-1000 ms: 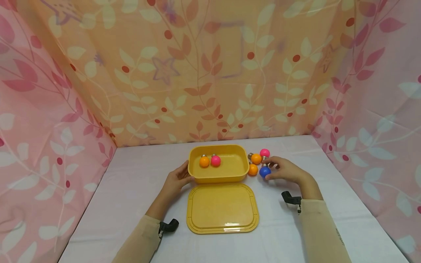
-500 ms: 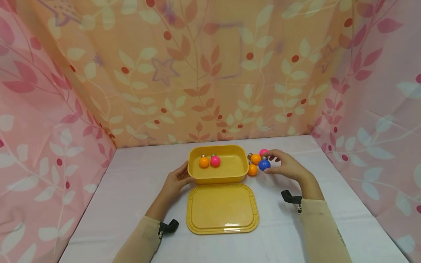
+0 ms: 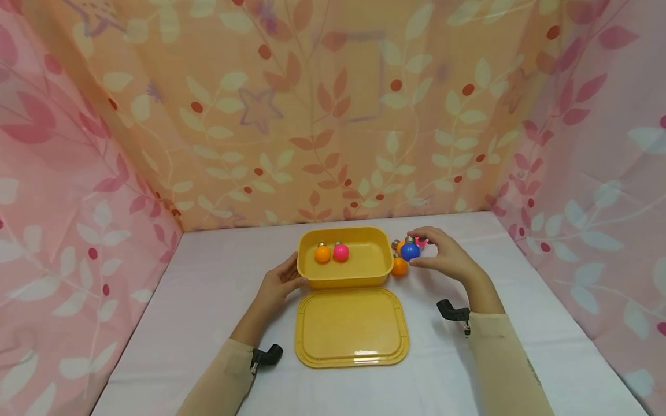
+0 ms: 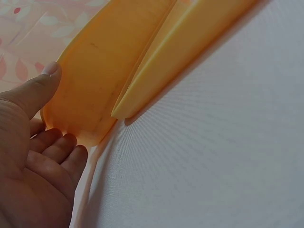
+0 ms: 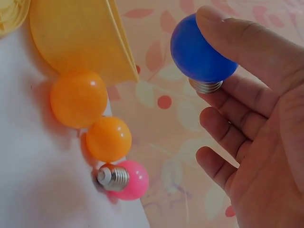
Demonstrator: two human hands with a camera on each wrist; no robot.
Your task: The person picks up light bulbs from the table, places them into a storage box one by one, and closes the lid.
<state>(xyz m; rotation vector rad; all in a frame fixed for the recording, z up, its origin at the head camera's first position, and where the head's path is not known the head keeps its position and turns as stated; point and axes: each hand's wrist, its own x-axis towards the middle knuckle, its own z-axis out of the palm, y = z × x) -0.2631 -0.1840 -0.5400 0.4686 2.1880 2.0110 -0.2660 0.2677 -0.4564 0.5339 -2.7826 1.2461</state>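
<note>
White cloth [image 3: 442, 375] covers the table, with a few soft creases. Nearest are two tan sleeves, the left sleeve [image 3: 218, 378] and the right sleeve [image 3: 512, 364]. Each wrist wears a little black camera, one on the left [image 3: 267, 357] and one on the right [image 3: 454, 312].

A bit farther, a yellow lid [image 3: 352, 329] lies flat, with a shiny spot along its near edge. Just past it sits the yellow box [image 3: 346, 281], open at the top. The left hand [image 3: 278, 285] holds the box at its left end, with the thumb and bent fingers on its outside.

The right hand [image 3: 444, 254] pinches a blue bulb [image 3: 410, 251] between thumb and fingers. This bulb is up off the table, to the right of the box, and its metal end points up. Under it and around it are an orange bulb [image 3: 399, 266] beside the box, a second orange bulb [image 5: 109, 139] and a pink bulb [image 5: 135, 180].

Inside the box, one more orange bulb [image 3: 322, 254] and one more pink bulb [image 3: 340, 252] lie side by side, metal ends pointing away.

Farthest back hangs a peach curtain [image 3: 338, 115] with leaves and red dots.
</note>
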